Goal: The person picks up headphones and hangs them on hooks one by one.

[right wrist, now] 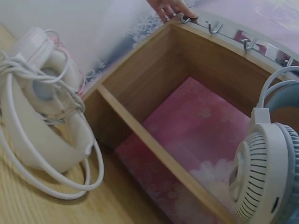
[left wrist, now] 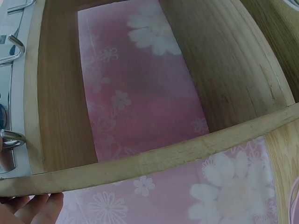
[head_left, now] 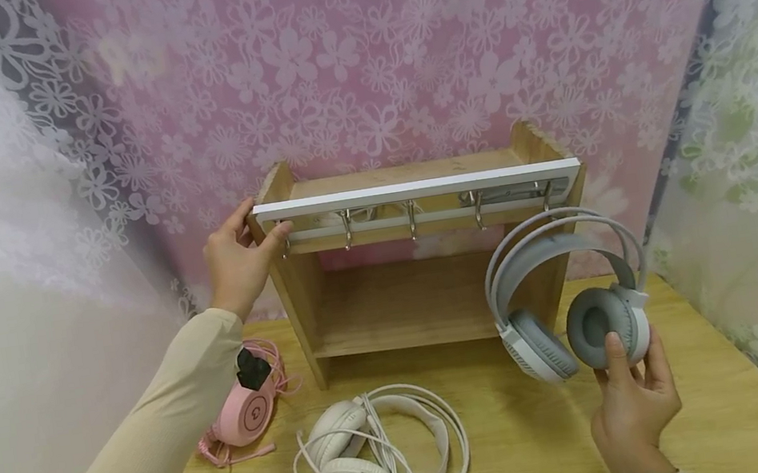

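**Grey headset on the last hook, with a light rack underneath it**

Nearest the lens, the right hand pinches the right ear cup of the grey headset between thumb and fingers. The headband arches up to the rightmost hook at the right end of the wooden rack, and I can't tell whether the band sits fully in the hook's curve or only leans against it. That's the first risk: if the band is only perched there and the fingers let go, the weight of the cups could drag it off onto the table.

Over on the far side, the left hand grips the rack's top left corner, fingers curled over the white hook rail. Good thing too, I'd judge, because a tug on the hook end could tip or slide the open-backed frame.

Below lie the white headset with its loose cable and the pink headset, half hidden by the left sleeve. A falling headset or a sweeping forearm could snag that coiled cable and pull the white one along.
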The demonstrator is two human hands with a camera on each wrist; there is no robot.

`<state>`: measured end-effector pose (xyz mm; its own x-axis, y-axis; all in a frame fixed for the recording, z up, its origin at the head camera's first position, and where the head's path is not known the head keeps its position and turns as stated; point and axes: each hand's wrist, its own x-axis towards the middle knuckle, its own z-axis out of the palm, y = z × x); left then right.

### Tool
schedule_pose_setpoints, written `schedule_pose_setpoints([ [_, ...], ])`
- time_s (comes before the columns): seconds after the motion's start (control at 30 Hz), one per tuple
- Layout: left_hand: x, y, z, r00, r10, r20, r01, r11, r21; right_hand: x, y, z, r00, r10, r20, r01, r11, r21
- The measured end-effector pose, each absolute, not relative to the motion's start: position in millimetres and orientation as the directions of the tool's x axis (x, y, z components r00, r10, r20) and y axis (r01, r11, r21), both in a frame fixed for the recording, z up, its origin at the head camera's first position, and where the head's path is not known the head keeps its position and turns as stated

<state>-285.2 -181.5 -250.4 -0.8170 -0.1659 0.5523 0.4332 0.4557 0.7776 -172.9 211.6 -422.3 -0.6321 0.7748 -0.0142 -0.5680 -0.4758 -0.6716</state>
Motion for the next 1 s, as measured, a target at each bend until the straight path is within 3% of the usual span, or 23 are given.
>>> schedule_pose_setpoints([
  [0.57, -285, -180, -250, -0.822, -0.153, 0.549, 0.432, 0.460, 0.775, -175, 199, -431, -0.729, 0.684, -0.012, -0.501, -0.545, -0.672],
  [1.0, -286, -182, -252, -0.817, -0.164, 0.553, 0.438, 0.448, 0.780, -174, 198, -430, -0.763, 0.646, 0.011, -0.486, -0.563, -0.669],
])
